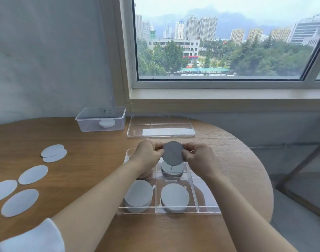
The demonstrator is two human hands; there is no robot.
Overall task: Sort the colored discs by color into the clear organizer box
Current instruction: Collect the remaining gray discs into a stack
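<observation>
Head view: my left hand (147, 154) and right hand (198, 158) pinch the grey disc (173, 152) at opposite edges, directly above the stack (172, 170) in the far middle compartment of the organizer box (208, 210); I'd lower it straight down.

We run a single wide-angle head cam: it looks forward and down across the table (91, 160), facing the window (219, 42) at upper right of frame. Box (170, 207) sits close, lower centre.

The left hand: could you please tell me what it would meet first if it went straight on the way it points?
Most likely the right hand, just across the dark disc that the left hand pinches with it; depth is hard to judge.
</observation>
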